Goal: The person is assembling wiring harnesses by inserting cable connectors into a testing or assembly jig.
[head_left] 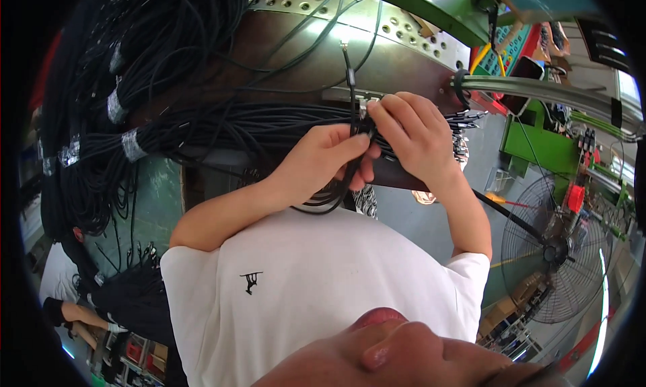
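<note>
My left hand is closed on a black cable, thumb and fingers pinching it near the middle of the view. The cable runs up from the fingers to a small metal end, and a loop of it hangs below the hand. My right hand meets the left from the right side, its fingers curled in at the same cable beside a small metal part. What exactly lies between the right fingertips is hidden. A thick bundle of black cables lies behind and under both hands, its bare ends sticking out on the right.
More coiled black cables, bound with clear tape, heap up at the left. A perforated metal strip crosses the far side of the dark work surface. A floor fan and green machinery stand to the right.
</note>
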Demonstrator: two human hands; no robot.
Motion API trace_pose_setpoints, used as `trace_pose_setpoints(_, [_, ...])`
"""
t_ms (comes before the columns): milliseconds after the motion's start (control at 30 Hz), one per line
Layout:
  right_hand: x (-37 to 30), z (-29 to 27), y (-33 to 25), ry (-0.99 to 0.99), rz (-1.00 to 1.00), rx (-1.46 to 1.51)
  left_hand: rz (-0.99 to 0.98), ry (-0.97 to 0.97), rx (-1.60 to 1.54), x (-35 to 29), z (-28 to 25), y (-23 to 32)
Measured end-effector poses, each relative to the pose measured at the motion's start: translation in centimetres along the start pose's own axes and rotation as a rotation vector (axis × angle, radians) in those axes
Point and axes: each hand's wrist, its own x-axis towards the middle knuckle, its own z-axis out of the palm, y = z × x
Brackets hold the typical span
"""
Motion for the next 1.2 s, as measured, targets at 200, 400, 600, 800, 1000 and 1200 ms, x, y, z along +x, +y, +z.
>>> trace_pose_setpoints(200, [-2.4,3.2,0.6,0.086,0.393,0.306,0.336,0.116,0.271,-2.2,0.0,1.9])
trace_pose_setpoints(400, [-1.9,3.3,0.2,0.056,0.691,0.624,0.073,-0.044,0.165,-0.8,0.2,0.9])
trace_pose_setpoints(600, [-1.9,3.0,0.6,0.074,0.516,0.463,0.056,-0.053,0.168,-0.3,0.4,0.5])
trace_pose_setpoints(800, [-1.0,-1.5,0.1,0.05,-0.03,0.061,-0.069,-0.1,0.198,0.1,0.7,1.5])
trace_pose_setpoints(1000, [-2.8,-1.7,0.9,0.194,-0.064,-0.009,-0.127,-0.163,0.369,-1.1,1.1,1.9])
trace_pose_setpoints(1200, [-3.1,-1.7,0.8,0.081,0.023,-0.082,-0.073,-0.124,0.425,-1.9,1.5,1.6])
